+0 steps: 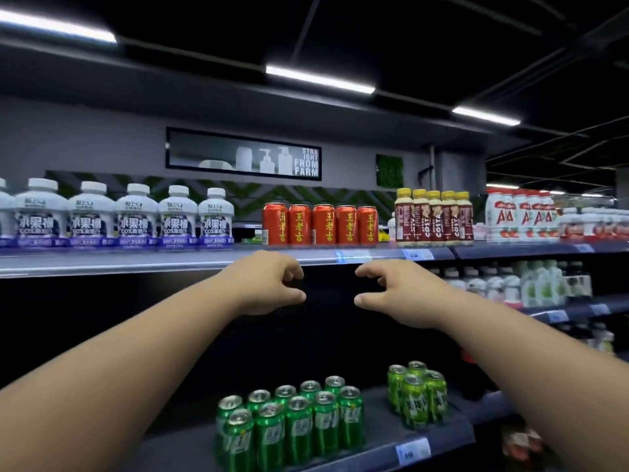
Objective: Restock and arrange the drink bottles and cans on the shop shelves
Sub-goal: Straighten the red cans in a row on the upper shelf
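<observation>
Both my arms reach out toward the shelving. My left hand [269, 284] and my right hand [394, 291] hover side by side just below the top shelf's front edge [136, 262], fingers loosely curled, holding nothing. Directly above them stands a row of red cans [320, 224] on the top shelf. White wide bottles with blue labels [132, 218] line the shelf to the left. Yellow-capped dark red Costa bottles [434, 218] stand to the right. Green cans [296, 420] sit in a block on the lower shelf below my hands, with a smaller green group [418, 393] beside them.
White bottles with red lettering [520, 216] fill the far right of the top shelf. Pale bottles [531, 284] crowd the middle shelf at right. The middle shelf space behind my hands is dark. Price tags [413, 449] line the shelf edges.
</observation>
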Demonstrator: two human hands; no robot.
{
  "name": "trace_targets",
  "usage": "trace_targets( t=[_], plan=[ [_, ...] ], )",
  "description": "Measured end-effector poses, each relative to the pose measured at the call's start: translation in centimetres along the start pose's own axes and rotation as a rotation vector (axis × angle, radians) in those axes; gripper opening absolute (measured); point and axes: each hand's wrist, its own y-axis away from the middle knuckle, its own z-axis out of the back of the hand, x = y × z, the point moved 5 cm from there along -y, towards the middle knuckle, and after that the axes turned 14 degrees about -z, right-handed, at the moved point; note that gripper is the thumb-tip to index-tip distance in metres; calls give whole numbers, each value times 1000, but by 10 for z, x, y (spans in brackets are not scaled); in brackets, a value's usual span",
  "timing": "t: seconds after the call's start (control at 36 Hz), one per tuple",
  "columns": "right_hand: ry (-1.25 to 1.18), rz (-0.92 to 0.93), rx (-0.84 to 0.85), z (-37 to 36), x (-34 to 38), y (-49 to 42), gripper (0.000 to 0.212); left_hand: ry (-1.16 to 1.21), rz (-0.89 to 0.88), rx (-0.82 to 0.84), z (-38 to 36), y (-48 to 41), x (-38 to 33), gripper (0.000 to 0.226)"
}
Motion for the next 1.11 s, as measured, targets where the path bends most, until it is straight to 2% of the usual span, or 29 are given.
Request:
trace_targets(
  t=[0.25, 0.42, 0.61, 0.75, 0.89, 0.97, 1.11],
  plan=[
    [2, 1, -60, 0, 21, -57, 58, -63, -54, -76, 21, -25, 44, 41],
    [-89, -70, -66, -12, -15, -84, 59, -89, -111, -40, -4, -56, 51, 45],
    [-144, -117, -90, -6, -67, -121, 55, -139, -202, -117, -32, -113, 45, 47],
    [-171, -62, -159, 4, -95, -156, 54, -182, -227, -254, -46, -153, 35, 46],
    [-163, 10, -162, 9, -115, -206, 58, -272, -209, -243, -54, -192, 31, 49],
    [-208, 66, -193, 16, -122, -234, 57, -347, -162, -270, -51, -214, 33, 53],
    [-289, 172, -252, 19, -131, -270, 67, -474, -59, -401, -47, -243, 40, 65]
  ],
)
